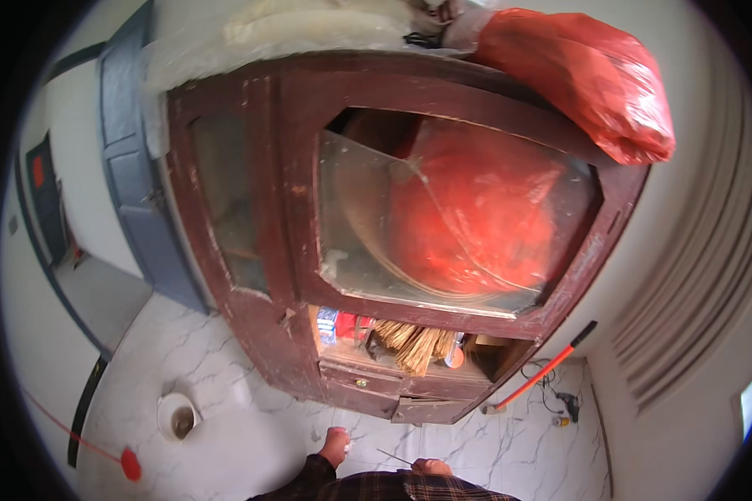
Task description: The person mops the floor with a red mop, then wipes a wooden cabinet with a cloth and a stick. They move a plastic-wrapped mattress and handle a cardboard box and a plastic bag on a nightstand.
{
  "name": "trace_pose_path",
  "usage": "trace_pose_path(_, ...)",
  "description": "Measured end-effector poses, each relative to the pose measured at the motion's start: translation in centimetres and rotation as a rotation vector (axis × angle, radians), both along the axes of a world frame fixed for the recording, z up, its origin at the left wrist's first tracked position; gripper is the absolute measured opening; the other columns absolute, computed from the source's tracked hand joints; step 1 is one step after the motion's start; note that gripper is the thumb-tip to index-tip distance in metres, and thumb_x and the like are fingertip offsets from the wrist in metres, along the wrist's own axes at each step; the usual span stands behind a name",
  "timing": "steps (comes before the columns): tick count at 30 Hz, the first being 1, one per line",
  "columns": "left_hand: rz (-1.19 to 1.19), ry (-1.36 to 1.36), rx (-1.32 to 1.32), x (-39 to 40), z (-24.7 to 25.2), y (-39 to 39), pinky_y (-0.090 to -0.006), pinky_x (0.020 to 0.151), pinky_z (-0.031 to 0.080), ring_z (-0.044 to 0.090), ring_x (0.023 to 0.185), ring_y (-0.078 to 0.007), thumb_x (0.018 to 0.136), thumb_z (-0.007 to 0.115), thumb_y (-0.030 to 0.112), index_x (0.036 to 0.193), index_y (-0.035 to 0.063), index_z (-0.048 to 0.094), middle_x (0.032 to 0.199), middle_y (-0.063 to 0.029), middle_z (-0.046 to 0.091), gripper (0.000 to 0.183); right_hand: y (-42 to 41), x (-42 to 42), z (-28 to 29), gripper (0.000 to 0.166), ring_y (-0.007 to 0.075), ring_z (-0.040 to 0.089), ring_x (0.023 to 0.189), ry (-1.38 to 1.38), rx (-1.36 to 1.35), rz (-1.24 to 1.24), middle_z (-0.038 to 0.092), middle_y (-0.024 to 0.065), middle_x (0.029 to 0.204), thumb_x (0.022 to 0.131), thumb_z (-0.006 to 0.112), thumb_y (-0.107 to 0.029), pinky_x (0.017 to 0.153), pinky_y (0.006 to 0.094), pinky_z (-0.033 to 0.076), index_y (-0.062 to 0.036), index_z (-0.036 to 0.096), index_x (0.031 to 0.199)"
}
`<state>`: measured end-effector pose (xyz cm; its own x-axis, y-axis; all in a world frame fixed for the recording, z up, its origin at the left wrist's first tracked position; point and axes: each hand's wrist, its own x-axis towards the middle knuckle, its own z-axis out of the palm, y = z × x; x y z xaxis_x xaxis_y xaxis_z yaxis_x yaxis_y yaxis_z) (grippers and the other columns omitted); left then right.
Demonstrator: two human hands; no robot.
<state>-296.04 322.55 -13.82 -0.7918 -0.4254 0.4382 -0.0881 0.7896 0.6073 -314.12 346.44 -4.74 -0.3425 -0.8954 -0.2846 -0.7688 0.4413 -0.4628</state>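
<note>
My left hand is low in the view, at the end of a dark sleeve, its fingers curled around something small and whitish that I cannot make out. To its right, my right hand is closed on a thin metal rod, which points up and to the left. Beyond both hands stands a worn, dark red wooden cabinet with a glass-paned door. A red plastic bag shows behind the glass. The open shelf below holds a bundle of straw bristles and a blue and white box.
A white bucket stands on the marbled floor at left, near a blurred pale surface. A long-handled hammer leans at the cabinet's right, near a power drill and cable. Another red bag overhangs the cabinet top. A blue door is at left.
</note>
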Motion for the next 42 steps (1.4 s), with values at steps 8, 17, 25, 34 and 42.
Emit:
trace_pose_path(8, -0.027, -0.189, 0.465, 2.3, -4.1, 1.0, -0.0319, 0.067, 0.049, 0.060, 0.073, -0.0245, 0.063, 0.062, 0.010, 0.074, 0.0053, 0.060, 0.078, -0.0090, 0.061, 0.012, 0.5, 3.5, -3.3, 0.032, 0.0317, 0.059, 0.075, -0.047, 0.139, -0.062, 0.061, 0.0127, 0.077, 0.081, 0.043, -0.041, 0.065, 0.0430, 0.046, -0.0135, 0.057, 0.089)
trace_pose_path(17, 0.198, -0.218, 1.743, 1.5, -1.5, 4.5, -0.0278, 0.055, 0.047, 0.058, 0.066, -0.0162, 0.070, 0.060, 0.010, 0.083, 0.0014, 0.058, 0.077, -0.0068, 0.060, 0.016, 3.9, 8.8, -0.9, 0.026, 0.0294, 0.058, 0.080, -0.083, 0.180, -0.301, 0.060, 0.0128, 0.080, 0.080, 0.046, -0.036, 0.066, 0.0412, 0.045, -0.0146, 0.058, 0.088)
trace_pose_path(25, 0.014, -0.164, 1.242, 1.6, -1.0, 5.3, -0.0309, 0.049, 0.045, 0.054, 0.051, -0.0208, 0.067, 0.055, 0.015, 0.068, -0.0023, 0.056, 0.060, -0.0112, 0.053, 0.017, 4.8, 8.5, -0.9, 0.029, 0.0343, 0.058, 0.069, -0.022, 0.063, -0.305, 0.060, 0.0160, 0.072, 0.079, 0.048, -0.038, 0.061, 0.0444, 0.046, -0.0111, 0.059, 0.079)
trace_pose_path(34, 0.568, 0.200, 1.660, -2.1, 6.1, 7.3, -0.0360, 0.040, 0.041, 0.047, 0.042, -0.0223, 0.069, 0.046, 0.007, 0.055, 0.0079, 0.042, 0.050, -0.0066, 0.042, 0.016, 10.8, 7.2, 0.4, 0.034, 0.0357, 0.058, 0.067, -0.009, 0.043, -0.428, 0.060, 0.0161, 0.069, 0.076, 0.054, -0.041, 0.059, 0.0440, 0.046, -0.0074, 0.058, 0.074)
trace_pose_path(42, 0.133, -0.063, 1.650, -4.3, 3.0, 14.8, -0.0325, 0.042, 0.038, 0.048, 0.046, -0.0227, 0.060, 0.048, -0.004, 0.063, 0.0037, 0.047, 0.054, -0.0078, 0.046, 0.008, 15.7, 6.4, 0.3, 0.039, 0.0367, 0.056, 0.066, -0.030, -0.090, -0.482, 0.058, 0.0182, 0.066, 0.076, 0.053, -0.041, 0.057, 0.0446, 0.044, -0.0050, 0.058, 0.064)
